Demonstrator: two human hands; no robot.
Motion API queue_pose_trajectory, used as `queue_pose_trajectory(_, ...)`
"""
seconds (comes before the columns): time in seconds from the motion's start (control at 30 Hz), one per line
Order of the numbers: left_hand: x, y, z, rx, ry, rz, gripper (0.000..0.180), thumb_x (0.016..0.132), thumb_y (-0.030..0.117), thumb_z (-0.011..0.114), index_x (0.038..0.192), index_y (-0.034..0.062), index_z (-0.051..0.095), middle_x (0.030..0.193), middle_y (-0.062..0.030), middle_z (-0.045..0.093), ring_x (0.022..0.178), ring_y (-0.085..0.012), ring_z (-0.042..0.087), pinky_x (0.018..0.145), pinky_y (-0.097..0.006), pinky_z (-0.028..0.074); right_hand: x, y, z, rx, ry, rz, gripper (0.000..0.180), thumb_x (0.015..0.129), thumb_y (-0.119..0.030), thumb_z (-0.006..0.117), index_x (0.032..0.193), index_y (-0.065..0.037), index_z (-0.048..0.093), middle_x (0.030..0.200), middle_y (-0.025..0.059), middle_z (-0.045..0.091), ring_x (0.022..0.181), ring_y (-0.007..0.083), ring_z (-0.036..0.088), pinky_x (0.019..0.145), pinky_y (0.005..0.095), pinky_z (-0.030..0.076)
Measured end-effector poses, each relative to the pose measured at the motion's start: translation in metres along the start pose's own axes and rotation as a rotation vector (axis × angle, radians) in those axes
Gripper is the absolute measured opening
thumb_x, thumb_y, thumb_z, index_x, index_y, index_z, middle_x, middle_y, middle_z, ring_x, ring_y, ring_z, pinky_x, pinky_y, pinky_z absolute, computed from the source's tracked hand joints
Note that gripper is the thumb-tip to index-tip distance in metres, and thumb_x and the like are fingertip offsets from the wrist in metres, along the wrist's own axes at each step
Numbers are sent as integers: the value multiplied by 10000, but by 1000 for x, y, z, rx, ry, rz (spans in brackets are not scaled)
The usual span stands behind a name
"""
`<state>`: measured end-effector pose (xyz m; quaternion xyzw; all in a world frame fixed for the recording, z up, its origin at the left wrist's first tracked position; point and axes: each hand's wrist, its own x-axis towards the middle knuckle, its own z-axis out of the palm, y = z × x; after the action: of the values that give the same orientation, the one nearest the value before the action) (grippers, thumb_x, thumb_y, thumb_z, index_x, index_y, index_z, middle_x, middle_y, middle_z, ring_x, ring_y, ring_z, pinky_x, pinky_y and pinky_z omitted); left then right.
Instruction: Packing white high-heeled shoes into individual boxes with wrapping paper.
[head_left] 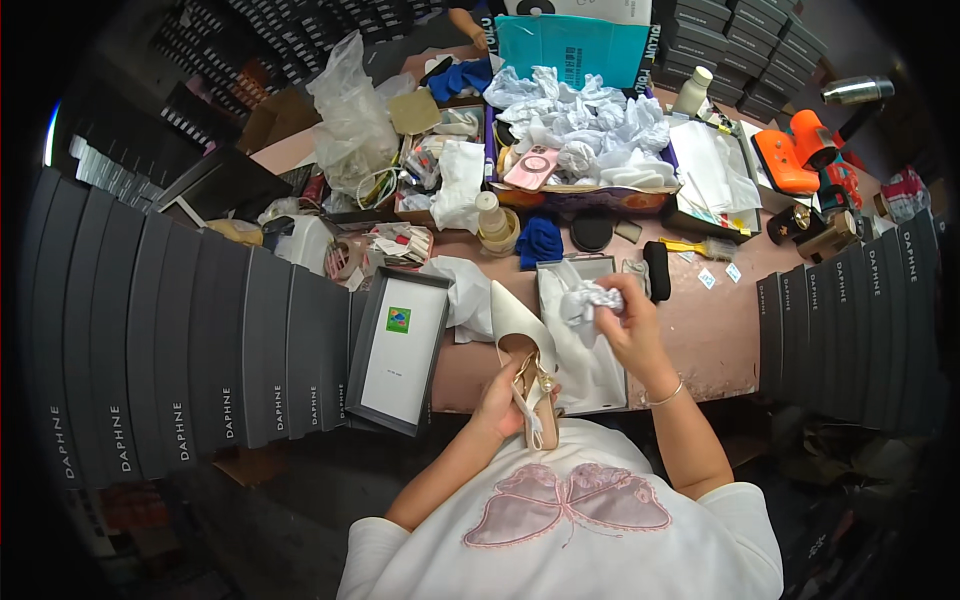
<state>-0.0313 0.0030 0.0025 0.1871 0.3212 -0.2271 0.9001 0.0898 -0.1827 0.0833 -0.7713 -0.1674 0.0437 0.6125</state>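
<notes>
My left hand (497, 402) is closed around a white pointed slingback shoe (520, 318), toe pointing away from me, with thin straps and a pearl-like ornament near its heel end. To its right, my right hand (632, 325) pinches a wad of crumpled white tissue paper (583, 308), apart from the shoe. Below that hand lies an open grey shoebox (622, 380), lined with white tissue (590, 372). Left of the shoe, a dark box lid (398, 350) shows its white inside with a small green sticker.
Dark shoebox stacks (210, 340) wall the left side; more boxes (850, 330) stand at right. Across the table are a carton of crumpled paper (590, 125) with a pink phone (531, 168), a bottle (490, 220), a blue cloth (540, 243) and a yellow-handled brush (700, 247). Another person's hand (468, 28) shows far back.
</notes>
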Motion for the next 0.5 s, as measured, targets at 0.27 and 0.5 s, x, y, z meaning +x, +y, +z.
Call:
queue_pose_trajectory(0.27,-16,6,32,287,-60,68,440,818,7,569,1237,40,442,1113,-98,573,987,-192,616,869,-350,521,-11,-40,26,-437,-367,-439,343,682,-56,692,1005,-57,576,1000,99,576,885,282,594,744,344,500)
queue_pose_trajectory(0.5,-3,-16,13,388,-146,92,496,771,-84,464,1249,32,404,1120,-123,546,1003,-231,606,862,-372,526,-23,13,56,-742,-372,-473,226,739,-99,618,953,-81,550,914,82,526,862,262,552,741,362,477)
